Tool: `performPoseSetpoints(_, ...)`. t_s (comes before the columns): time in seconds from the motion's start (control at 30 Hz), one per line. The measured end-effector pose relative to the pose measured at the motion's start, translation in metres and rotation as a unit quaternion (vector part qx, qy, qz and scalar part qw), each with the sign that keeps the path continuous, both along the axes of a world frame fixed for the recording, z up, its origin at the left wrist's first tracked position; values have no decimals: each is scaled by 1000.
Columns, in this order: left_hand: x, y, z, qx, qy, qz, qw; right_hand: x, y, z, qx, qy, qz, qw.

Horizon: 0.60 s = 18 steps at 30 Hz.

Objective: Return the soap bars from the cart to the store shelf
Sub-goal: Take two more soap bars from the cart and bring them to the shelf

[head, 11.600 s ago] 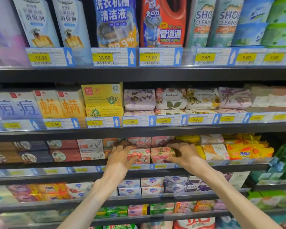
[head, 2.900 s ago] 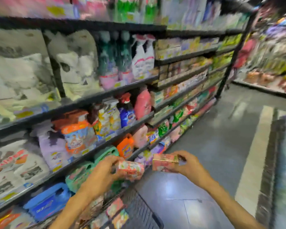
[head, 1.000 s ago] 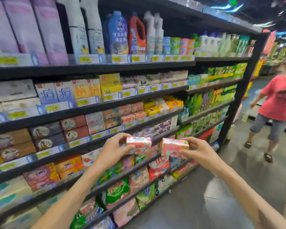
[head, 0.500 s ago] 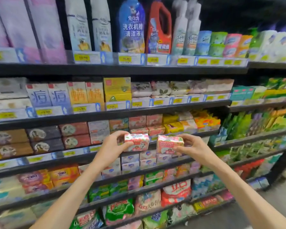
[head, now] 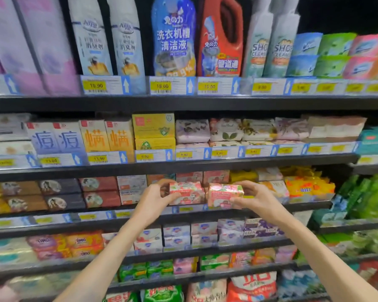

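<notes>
I hold two pink boxed soap bars side by side at the front of the third shelf. My left hand grips the left soap bar by its left end. My right hand grips the right soap bar by its right end. Both bars are level with the shelf's price strip, in front of matching pink soap boxes stacked further back. The cart is out of view.
Dark and red soap boxes fill the shelf to the left, yellow packs to the right. The shelf above holds boxed soaps, the top one detergent bottles. White soap packs sit on the shelf below.
My view has turned from the aisle to face the shelf and closed in. Both hands have carried the two soap bars up and forward to the third shelf's front edge.
</notes>
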<state>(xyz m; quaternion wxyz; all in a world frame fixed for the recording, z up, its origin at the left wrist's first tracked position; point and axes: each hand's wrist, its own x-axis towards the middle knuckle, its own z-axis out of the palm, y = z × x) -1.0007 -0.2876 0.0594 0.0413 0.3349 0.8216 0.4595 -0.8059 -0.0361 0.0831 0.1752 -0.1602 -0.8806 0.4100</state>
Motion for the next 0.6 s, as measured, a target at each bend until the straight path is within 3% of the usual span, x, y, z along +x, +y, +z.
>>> performPoseSetpoints(0.43,-14,39,-7,6,-56,44,997,-32,39,-7,-6,-14,6,1000)
performPoseSetpoints(0.6,-15,46,-11,-19,9,72,997,-39,50,-17,-9,-23,-18,1000)
